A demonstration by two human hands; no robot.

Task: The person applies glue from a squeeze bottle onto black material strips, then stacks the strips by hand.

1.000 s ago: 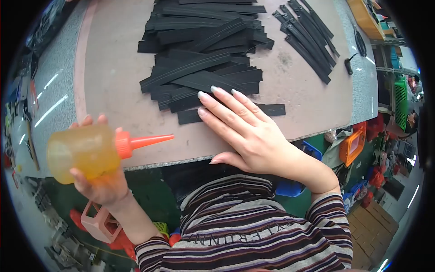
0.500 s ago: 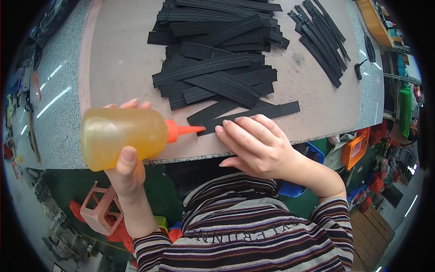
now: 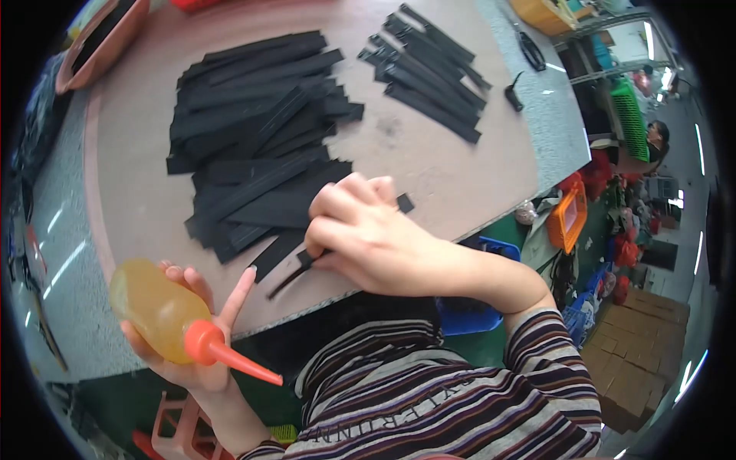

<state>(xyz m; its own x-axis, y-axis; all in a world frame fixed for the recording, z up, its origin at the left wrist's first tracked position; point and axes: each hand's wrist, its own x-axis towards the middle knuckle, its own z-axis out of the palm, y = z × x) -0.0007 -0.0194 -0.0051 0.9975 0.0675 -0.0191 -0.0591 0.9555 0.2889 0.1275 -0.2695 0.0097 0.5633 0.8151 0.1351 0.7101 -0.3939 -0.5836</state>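
Note:
My left hand [image 3: 195, 330] is wrapped round a squeeze bottle [image 3: 149, 307] of amber liquid, with a red-orange nozzle pointing down to the right. Its index finger stretches out to the end of a black zipper strip [image 3: 277, 251] lying on the table. My right hand [image 3: 364, 234] is closed in a pinch on a black strip [image 3: 287, 282], whose narrow end sticks out below the fingers. The rest of that strip is hidden by the hand. Just beyond my hands lies a large loose pile of black zipper strips [image 3: 253, 130].
A smaller bunch of black zipper strips [image 3: 433, 73] lies on the board [image 3: 491, 176] at the far right. Near it is a small black tool [image 3: 514, 93]. A pink basin [image 3: 103, 42] stands far left. Below the edge are an orange crate [image 3: 567, 217] and a pink stool [image 3: 180, 425].
The bottle has tilted, its nozzle swinging away from the strip toward me. My left index finger has stretched out to the strip. My right hand has gone from flat to pinching. The view has shifted.

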